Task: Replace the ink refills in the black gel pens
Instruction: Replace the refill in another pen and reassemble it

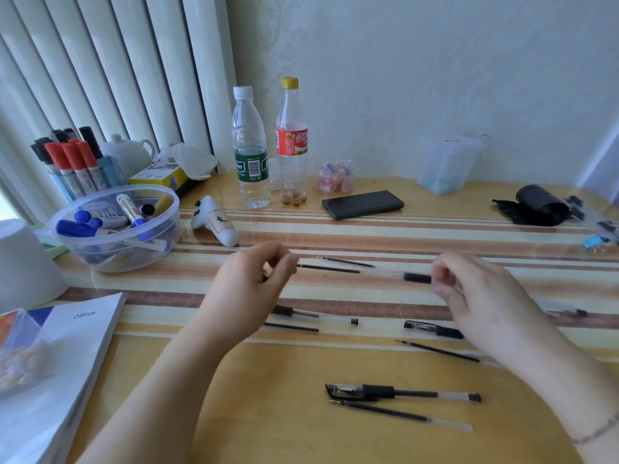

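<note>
My left hand point(258, 279) pinches the end of a thin black refill point(328, 268) that points right. My right hand point(469, 289) pinches a clear pen barrel by its black grip point(417, 277), with the barrel's open end toward the refill. Both are held just above the striped table. A loose refill point(345, 261) lies behind them. Nearer me lie a capped black gel pen point(402, 391) with a refill point(398, 415) beside it, another capped pen point(433, 329), a further refill point(438, 351), and an opened barrel point(294, 311) with a small end cap point(354, 321).
A clear bowl of markers point(160, 195) and a marker holder point(70, 162) stand at the left, with books point(67, 363) at the front left. Two bottles point(251, 152), a white controller point(214, 226), a phone point(363, 204), a clear tub point(449, 165) and a black pouch point(539, 204) line the back.
</note>
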The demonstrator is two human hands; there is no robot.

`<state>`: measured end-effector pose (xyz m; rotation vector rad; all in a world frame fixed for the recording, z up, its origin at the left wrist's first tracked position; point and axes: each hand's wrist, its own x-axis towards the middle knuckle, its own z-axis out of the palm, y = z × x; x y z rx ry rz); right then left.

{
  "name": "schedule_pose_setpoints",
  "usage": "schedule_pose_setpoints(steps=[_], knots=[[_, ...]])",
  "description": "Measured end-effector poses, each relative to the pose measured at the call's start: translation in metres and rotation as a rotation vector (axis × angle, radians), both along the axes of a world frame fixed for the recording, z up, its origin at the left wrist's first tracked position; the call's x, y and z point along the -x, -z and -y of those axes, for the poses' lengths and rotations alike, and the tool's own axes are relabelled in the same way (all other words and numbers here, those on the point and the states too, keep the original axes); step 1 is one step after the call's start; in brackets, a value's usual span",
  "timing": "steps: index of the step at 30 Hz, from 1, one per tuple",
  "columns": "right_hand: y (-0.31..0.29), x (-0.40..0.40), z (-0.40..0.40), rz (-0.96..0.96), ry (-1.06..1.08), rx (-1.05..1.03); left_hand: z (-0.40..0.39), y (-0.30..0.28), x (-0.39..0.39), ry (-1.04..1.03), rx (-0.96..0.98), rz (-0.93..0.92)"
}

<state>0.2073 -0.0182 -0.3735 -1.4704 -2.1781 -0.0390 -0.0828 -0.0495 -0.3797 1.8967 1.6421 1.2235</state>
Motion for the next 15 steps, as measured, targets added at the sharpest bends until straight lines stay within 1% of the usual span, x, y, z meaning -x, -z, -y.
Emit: schedule_pose_setpoints(steps=[2,4,5,7,10,13,15], knots=[[-0.001,-0.006,-0.005,-0.135,0.036,-0.014,-0.001,0.000,0.003,-0.038,0.005,-0.001],[-0.006,-0.001,-0.001,-0.306,-0.074,-0.054,0.000,0.000,0.000,-0.018,0.005,0.010],[-0.008,0.005,0.003,-0.347,-0.154,-0.049,0.002,0.001,-0.003,0.008,0.001,0.013],[-0.007,0.016,0.010,-0.309,-0.271,-0.016,0.004,0.001,-0.010,0.058,0.000,0.028],[-0.001,0.023,0.010,-0.194,-0.262,-0.027,0.004,0.001,-0.014,0.096,-0.002,0.037],[-0.004,0.030,0.009,-0.107,-0.235,-0.147,0.003,0.001,-0.011,0.105,-0.011,0.059],[-0.009,0.035,0.008,-0.030,-0.210,-0.238,0.000,0.001,-0.005,0.046,-0.031,0.065]])
